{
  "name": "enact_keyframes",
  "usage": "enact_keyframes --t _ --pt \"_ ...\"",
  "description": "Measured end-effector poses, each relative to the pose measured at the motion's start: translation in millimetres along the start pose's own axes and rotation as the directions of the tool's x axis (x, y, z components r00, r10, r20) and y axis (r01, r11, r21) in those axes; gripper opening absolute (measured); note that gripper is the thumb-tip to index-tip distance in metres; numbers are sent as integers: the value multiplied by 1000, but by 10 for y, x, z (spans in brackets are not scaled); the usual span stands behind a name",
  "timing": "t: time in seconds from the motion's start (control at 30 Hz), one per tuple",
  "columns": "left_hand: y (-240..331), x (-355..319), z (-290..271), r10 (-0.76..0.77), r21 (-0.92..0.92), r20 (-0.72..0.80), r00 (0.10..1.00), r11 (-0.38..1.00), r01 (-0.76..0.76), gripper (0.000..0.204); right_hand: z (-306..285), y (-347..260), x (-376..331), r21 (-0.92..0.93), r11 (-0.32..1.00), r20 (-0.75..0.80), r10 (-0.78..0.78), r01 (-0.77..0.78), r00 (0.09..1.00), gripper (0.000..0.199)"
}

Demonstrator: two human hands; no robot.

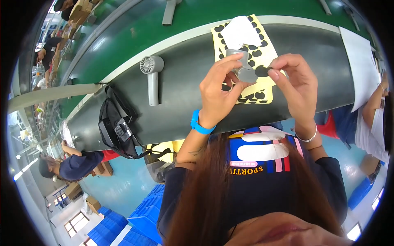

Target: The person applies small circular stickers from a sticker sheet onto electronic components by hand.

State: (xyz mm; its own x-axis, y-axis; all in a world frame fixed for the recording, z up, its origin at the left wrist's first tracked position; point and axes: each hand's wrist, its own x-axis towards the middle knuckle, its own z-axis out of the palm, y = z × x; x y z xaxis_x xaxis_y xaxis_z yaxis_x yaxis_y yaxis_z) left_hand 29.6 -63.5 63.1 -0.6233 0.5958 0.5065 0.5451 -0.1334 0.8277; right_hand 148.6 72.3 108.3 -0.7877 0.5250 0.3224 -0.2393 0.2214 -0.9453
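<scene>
My left hand [221,88], with a blue wristband, grips a small grey hand-held fan [245,69] by its round body above the dark table [184,94]. My right hand [296,82], wearing a silver bracelet, pinches a black sticker [262,71] between thumb and forefinger right against the fan's end. Under both hands lies a yellow backing sheet [264,93] with several black stickers on it. A white piece of paper [240,33] rests on the sheet's far end.
A second grey hand-held fan [151,76] lies on the table to the left. A black bag [117,129] hangs at the table's near edge. A green conveyor belt [135,28] runs beyond, and a white sheet [361,69] lies at right. Co-workers sit at left [69,166] and right [371,123].
</scene>
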Motion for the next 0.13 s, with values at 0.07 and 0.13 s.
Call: enact_keyframes --t 0.07,0.13 --pt "4 -44 22 -56 -105 6 998 993 56 42 27 -41 -1 22 1000 36 -1 1 999 32" --pt "3 -65 12 -91 -203 62 994 974 101 50 7 -23 -7 11 1000 110 0 -1 994 55"
